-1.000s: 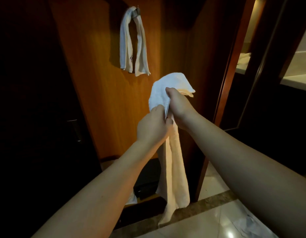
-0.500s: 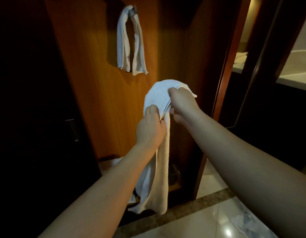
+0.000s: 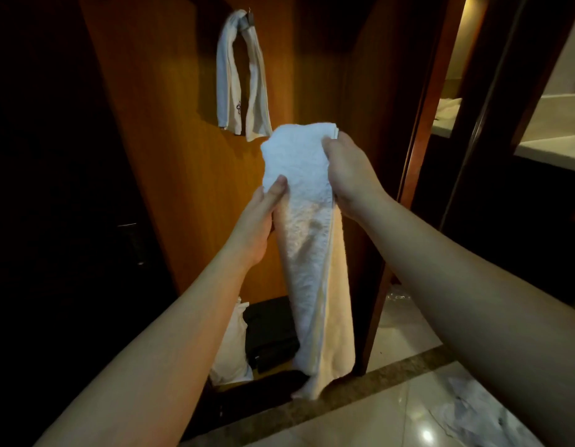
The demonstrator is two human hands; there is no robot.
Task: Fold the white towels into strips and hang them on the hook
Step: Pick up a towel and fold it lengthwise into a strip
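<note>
Head view: towel (image 3: pixel 307 221) is pinched at its top by right hand (image 3: pixel 347 172), steadied by left hand (image 3: pixel 263 217), its long axis hanging vertically below hook (image 3: pixel 247 19).

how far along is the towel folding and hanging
Done: one folded towel already hangs from the hook. In hand: a second towel, held up in a long strip, the right hand gripping its top edge and the left hand gripping its side. Left: finish narrowing it and hang it on the hook.
</note>
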